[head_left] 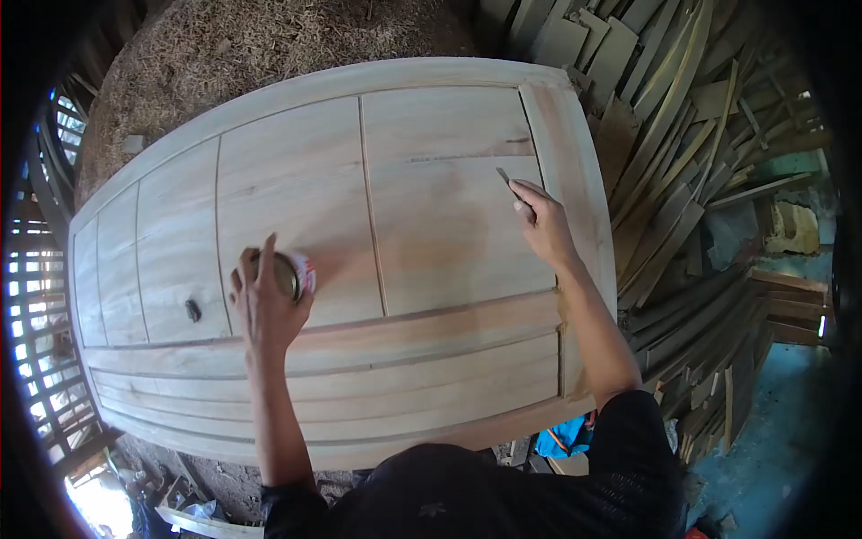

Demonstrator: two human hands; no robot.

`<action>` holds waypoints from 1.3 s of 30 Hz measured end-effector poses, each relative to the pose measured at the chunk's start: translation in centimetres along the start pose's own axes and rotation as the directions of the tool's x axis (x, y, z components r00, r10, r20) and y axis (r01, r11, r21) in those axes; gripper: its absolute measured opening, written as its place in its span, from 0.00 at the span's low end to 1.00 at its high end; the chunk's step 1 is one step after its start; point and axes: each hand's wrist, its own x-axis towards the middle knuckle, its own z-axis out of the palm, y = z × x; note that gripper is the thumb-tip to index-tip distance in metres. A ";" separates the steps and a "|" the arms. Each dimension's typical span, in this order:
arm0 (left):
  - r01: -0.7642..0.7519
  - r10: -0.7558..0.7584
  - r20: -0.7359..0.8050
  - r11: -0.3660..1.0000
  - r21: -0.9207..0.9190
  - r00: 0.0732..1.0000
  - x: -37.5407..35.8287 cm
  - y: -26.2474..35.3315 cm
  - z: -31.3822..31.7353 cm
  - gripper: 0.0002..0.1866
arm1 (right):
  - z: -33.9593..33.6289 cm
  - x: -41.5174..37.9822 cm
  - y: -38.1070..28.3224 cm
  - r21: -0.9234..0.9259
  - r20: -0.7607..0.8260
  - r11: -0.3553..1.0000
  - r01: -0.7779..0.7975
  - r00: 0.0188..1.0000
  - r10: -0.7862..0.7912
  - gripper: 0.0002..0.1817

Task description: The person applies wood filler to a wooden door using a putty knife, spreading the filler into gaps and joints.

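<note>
A large pale wooden door panel [296,180] lies flat in front of me, with grooves dividing it into sections. My left hand [269,301] is closed around a small round can [306,271] with a white and red label, over the panel's middle. Its rim shows, but the hand hides part of the can. My right hand [546,225] grips a thin, narrow blade-like tool [503,174], whose tip points up and left near the panel's right end. Close to that tip, a rough line and a dark mark [518,140] show on the wood.
A small dark object [192,311] lies on the panel left of the can. Wood shavings [269,36] are heaped beyond the far edge. Stacked offcuts and boards [682,135] crowd the right side. A blue bag [566,437] sits below the near edge.
</note>
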 end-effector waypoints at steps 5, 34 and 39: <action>0.093 -0.091 0.027 0.992 -0.085 0.995 0.3 -1.7 0.0 0.48 | 2.1 3.1 2.0 -0.384 0.142 0.902 0.197 0.978 -0.153 0.26; 0.172 -0.435 -0.305 0.768 -0.617 0.847 -10.1 -13.5 10.7 0.34 | -0.7 11.8 -4.4 -0.637 0.506 0.769 -0.043 0.730 0.460 0.15; 0.158 -0.178 -0.301 0.983 -0.091 0.937 -8.2 -14.1 11.8 0.40 | 3.4 11.8 -1.3 -0.649 0.425 0.696 0.309 0.905 -0.005 0.16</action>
